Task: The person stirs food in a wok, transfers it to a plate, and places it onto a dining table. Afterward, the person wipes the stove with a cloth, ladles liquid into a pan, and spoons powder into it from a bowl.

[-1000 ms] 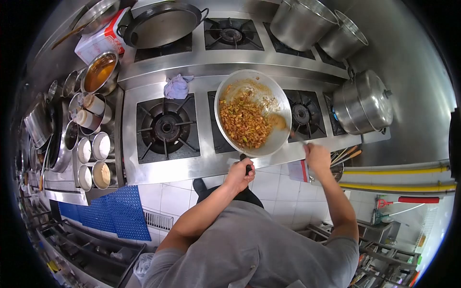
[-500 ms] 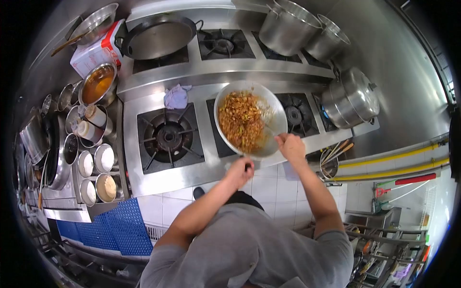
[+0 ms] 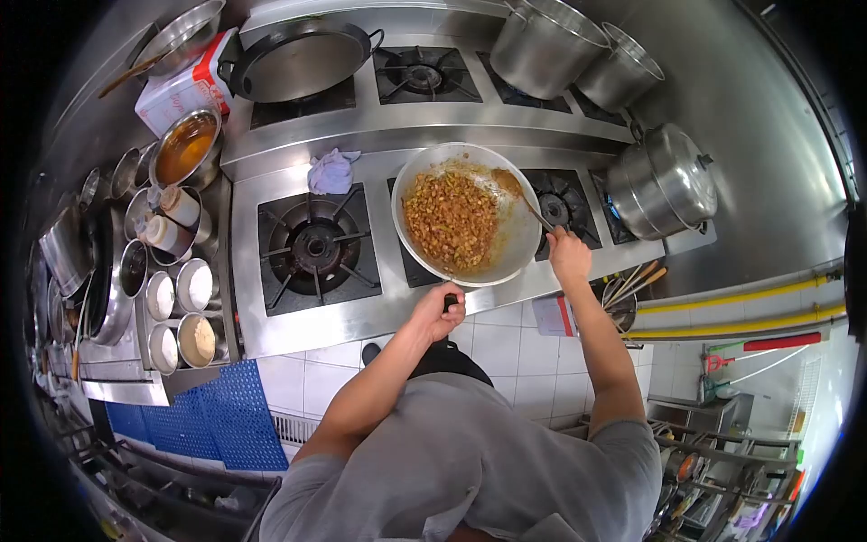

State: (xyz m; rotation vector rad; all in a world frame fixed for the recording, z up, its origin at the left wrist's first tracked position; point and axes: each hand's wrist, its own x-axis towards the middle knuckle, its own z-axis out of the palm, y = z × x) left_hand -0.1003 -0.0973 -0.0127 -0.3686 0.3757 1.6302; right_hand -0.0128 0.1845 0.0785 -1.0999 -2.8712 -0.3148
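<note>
My left hand [image 3: 438, 312] is closed around the dark handle of a wide, light-coloured frying pan [image 3: 519, 248] over a stove burner. Chopped food [image 3: 450, 221] in reddish-brown sauce fills the pan's left and middle part. In my right hand [image 3: 569, 256], closed, is the handle of a long spatula [image 3: 508, 184]. Its rounded head, coated in sauce, is inside the pan near the upper right wall. Whether the head touches the pan cannot be told.
A bare burner [image 3: 318, 248] lies left of the pan, with a crumpled cloth [image 3: 332, 172] behind it. A lidded steel pot [image 3: 664, 185] stands right, beside a blue flame. Behind are a large wok [image 3: 302, 68] and a tall pot [image 3: 546, 50]. Seasoning tubs [image 3: 194, 285] are at left.
The spatula's head has risen into clear view at the pan's upper right, and my right hand has moved up and right. The food is more spread out. The pan has shifted slightly up and left.
</note>
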